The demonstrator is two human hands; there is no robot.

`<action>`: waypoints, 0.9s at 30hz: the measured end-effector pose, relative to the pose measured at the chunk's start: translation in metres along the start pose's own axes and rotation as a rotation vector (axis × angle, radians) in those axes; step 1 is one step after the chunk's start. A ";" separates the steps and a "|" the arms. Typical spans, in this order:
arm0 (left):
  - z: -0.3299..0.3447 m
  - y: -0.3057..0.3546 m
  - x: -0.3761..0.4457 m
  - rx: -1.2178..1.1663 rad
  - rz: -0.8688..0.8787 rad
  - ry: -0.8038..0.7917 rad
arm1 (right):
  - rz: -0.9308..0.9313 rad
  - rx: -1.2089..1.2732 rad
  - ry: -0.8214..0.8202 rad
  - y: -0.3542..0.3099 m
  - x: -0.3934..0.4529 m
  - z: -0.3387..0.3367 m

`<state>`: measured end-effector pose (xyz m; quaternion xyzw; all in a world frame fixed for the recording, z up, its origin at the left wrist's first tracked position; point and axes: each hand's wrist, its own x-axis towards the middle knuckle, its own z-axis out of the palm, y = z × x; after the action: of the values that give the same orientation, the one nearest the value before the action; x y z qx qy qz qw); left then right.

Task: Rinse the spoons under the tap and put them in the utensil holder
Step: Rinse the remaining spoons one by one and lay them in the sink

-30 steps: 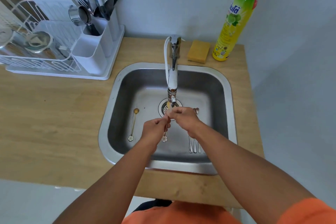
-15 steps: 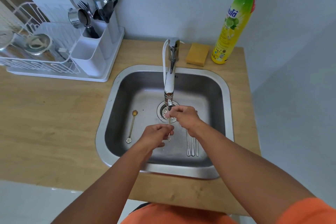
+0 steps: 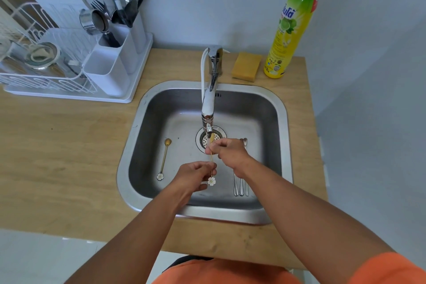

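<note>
I hold a thin gold spoon (image 3: 211, 162) under the tap (image 3: 209, 108) with both hands: my right hand (image 3: 231, 152) pinches it near the bowl end, just below the spout, and my left hand (image 3: 196, 175) grips the stem lower down, with the white flower end hanging beside my fingers. In the sink (image 3: 282, 122) a second gold spoon (image 3: 164, 159) lies to the left of the drain (image 3: 211, 139), and a few silver spoons (image 3: 241, 185) lie side by side to the right, partly under my right wrist. On the wooden counter (image 3: 57, 157), the white utensil holder (image 3: 115, 57) stands at the back left with forks and spoons upright in it, and a yellow sponge (image 3: 246, 66) and a bottle of dish soap (image 3: 291, 27) sit behind the sink on the right.
</note>
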<state>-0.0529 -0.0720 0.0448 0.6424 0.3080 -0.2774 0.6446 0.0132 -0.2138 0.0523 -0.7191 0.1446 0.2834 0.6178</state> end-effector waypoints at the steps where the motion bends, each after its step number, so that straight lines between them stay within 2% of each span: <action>1: -0.002 -0.001 0.000 0.007 -0.003 0.009 | 0.002 0.003 0.001 0.003 -0.002 0.001; 8: -0.003 -0.003 0.002 0.071 0.012 0.077 | -0.014 -0.037 0.028 0.006 -0.007 0.006; 13: -0.002 -0.001 0.003 0.133 0.074 0.099 | -0.004 -0.056 0.048 0.001 -0.003 0.004; 18: -0.004 0.001 0.006 0.238 0.133 0.187 | 0.004 -0.055 0.058 0.007 -0.006 0.011; 22: 0.000 -0.004 0.006 0.274 0.173 0.236 | -0.003 -0.148 0.100 0.010 -0.010 0.013; 27: 0.005 -0.005 0.008 0.399 0.238 0.288 | -0.024 -0.435 0.164 0.012 -0.013 0.010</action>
<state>-0.0515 -0.0771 0.0356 0.8211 0.2580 -0.1609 0.4830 -0.0060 -0.2083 0.0495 -0.8576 0.1213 0.2409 0.4379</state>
